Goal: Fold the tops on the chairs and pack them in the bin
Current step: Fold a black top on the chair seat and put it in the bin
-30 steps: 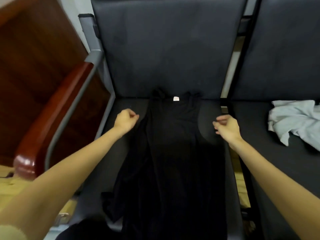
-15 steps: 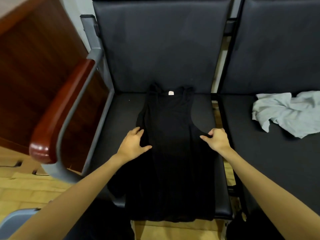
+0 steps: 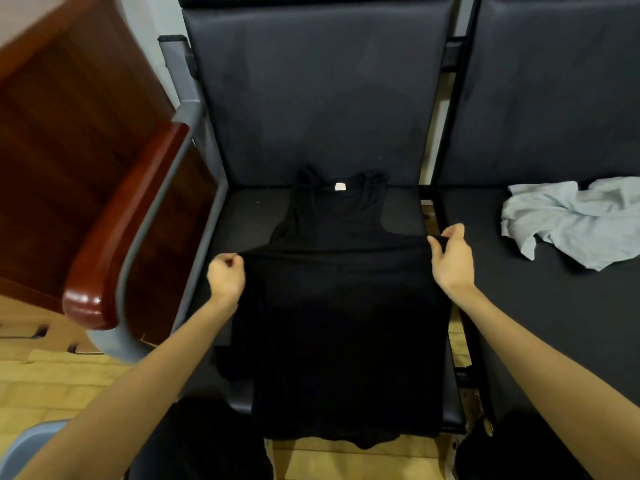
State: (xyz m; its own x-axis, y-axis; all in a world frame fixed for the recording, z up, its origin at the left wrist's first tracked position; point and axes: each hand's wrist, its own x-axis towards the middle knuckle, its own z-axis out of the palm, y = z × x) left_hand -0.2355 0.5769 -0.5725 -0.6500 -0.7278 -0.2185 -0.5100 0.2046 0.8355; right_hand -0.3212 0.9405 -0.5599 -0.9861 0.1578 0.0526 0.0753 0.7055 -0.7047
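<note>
Wooden armrest [image 3: 114, 216] crowds the left side, so that elbow has little room to swing. Beside it the left hand [image 3: 225, 276] pinches the black top [image 3: 339, 306] at its side edge, and the right hand [image 3: 450, 258] pinches the opposite edge, cloth taut between them over the seat [image 3: 249, 216]. The hem hangs past the front lip; a one-sided tug could drag it to the floor. Further right, the grey top [image 3: 571, 223] lies crumpled, probably untouched. No bin in sight.
</note>
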